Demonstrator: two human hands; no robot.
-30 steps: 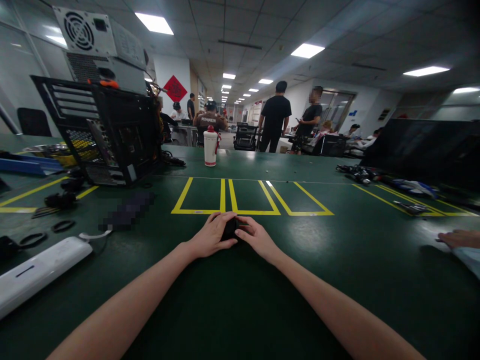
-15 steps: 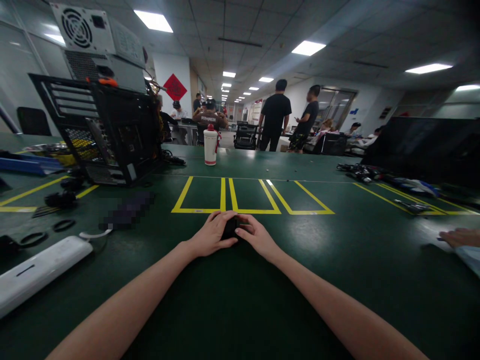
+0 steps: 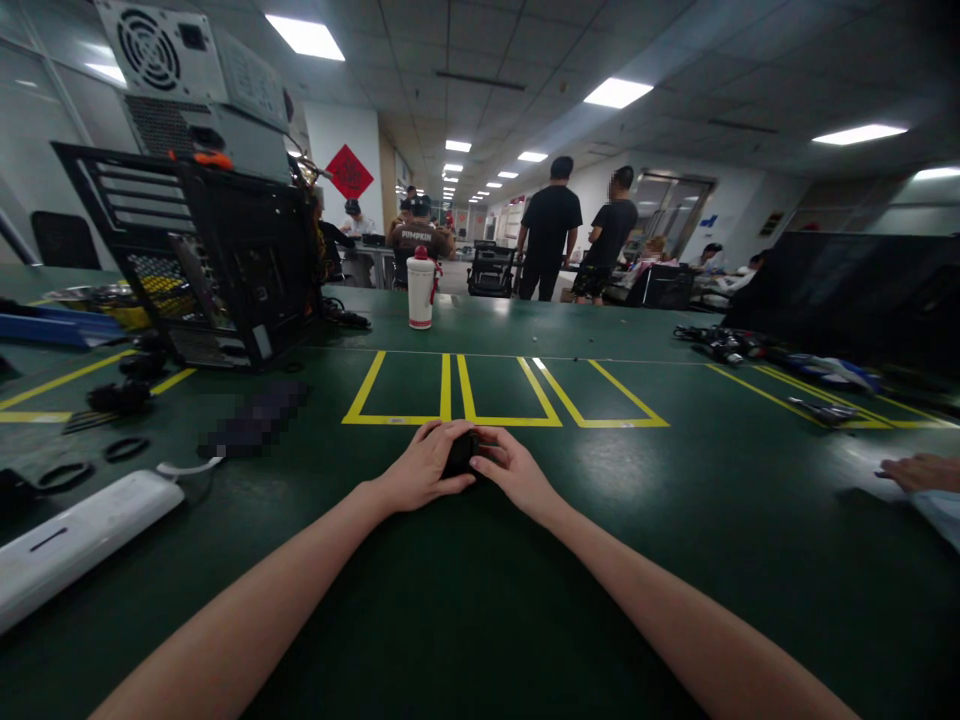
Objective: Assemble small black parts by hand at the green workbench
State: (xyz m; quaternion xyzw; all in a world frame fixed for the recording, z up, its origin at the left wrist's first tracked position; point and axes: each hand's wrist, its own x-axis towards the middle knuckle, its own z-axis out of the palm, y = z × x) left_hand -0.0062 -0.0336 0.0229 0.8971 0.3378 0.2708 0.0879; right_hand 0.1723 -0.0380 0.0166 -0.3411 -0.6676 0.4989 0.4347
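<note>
A small black object (image 3: 459,455) sits between my two hands on the green table (image 3: 480,600), just in front of the yellow tape outlines (image 3: 517,422). From its left side, my left hand (image 3: 429,466) wraps over it, with the thumb along the near edge. My right hand (image 3: 517,468) grips its right side with bent fingers. Both hands cover much of the object, so what it is cannot be made out.
An open black computer case (image 3: 217,260) with power supplies on top stands at the left. Nearer lies a white power strip (image 3: 90,540). A white cup (image 3: 421,290) stands beyond the tape. Another person's hand (image 3: 922,472) rests at the right edge.
My hands and the black object have stayed in place. In the background, a standing person has shifted their arm slightly.
</note>
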